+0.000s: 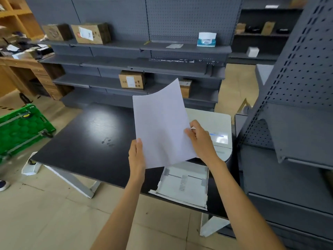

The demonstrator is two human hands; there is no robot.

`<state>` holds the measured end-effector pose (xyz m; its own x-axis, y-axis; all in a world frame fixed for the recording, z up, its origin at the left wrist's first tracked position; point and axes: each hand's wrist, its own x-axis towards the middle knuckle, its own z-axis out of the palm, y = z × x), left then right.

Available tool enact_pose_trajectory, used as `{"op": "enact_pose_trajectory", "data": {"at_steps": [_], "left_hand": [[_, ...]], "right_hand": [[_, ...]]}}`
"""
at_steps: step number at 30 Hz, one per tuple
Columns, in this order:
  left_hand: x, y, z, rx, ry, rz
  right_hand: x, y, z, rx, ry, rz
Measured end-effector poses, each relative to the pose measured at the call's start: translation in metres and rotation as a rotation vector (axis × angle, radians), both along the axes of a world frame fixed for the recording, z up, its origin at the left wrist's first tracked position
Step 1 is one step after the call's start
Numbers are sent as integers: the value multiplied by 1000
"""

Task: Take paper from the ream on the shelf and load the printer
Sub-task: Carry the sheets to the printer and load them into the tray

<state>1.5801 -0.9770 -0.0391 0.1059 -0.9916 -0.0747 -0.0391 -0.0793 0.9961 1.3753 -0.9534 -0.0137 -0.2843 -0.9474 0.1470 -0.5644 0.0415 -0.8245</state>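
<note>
I hold a thin white stack of paper (160, 123) upright above the black table. My left hand (136, 156) grips its lower left edge and my right hand (200, 139) pinches its right edge. The top corner of the paper curls forward. Behind the paper stands the white printer (214, 123) with a lit screen at the table's right end. Its paper tray (183, 184) is pulled out toward me below the paper, and no sheets show in it. The ream on the shelf cannot be made out.
The black table (90, 139) stretches left of the printer. Grey metal shelving (137, 64) with cardboard boxes (131, 80) runs behind it. A tall grey shelf unit (295, 123) stands close on the right. A green cart (21, 129) sits on the floor at left.
</note>
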Motion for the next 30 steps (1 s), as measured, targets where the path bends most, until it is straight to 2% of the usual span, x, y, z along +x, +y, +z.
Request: {"op": "enact_pose_trajectory", "data": {"at_steps": [7,17,21,30], "left_hand": [[-5,-17,1,20,26,-152],[36,-30,-15,79,-32,-313],[56,-27,-31,140,-65,-365],[90,5,-66,282,-205,-564]], "right_hand": [[-7,2,-2,18,-30,-110],[36,25,-20,90,-19,-311],[55,39,-39,142,-11,-376],[87,95,-105,303,-137,-511]]}}
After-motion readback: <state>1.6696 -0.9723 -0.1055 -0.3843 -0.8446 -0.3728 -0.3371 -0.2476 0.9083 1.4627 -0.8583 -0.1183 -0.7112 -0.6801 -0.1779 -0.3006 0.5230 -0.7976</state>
